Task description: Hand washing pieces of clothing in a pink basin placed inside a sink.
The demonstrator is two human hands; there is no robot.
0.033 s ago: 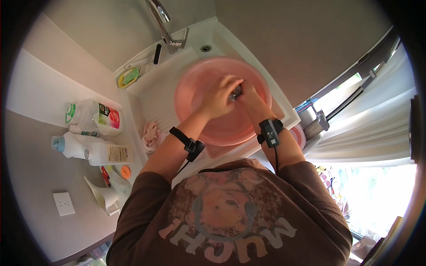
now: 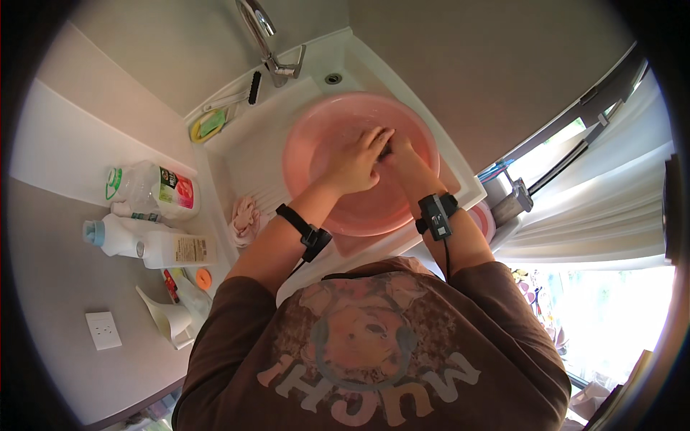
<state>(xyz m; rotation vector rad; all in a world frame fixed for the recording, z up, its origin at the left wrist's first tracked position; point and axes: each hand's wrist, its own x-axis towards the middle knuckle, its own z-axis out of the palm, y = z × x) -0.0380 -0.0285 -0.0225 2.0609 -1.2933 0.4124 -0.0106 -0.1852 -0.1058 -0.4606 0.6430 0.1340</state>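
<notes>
The left hand [image 2: 353, 165], fingers extended, partly covers a dark item [image 2: 386, 150] beside the right hand [image 2: 405, 152], whose grip is hidden; beneath both sits a pink basin [image 2: 295, 169], seemingly holding water.

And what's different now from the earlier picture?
The left hand has straightened its fingers, which were curled, so the small dark item shows less between the hands. The right hand looks much the same. The pink basin, faucet and cloth stayed put.

Dark object [image 2: 386, 150] now less visible
</notes>
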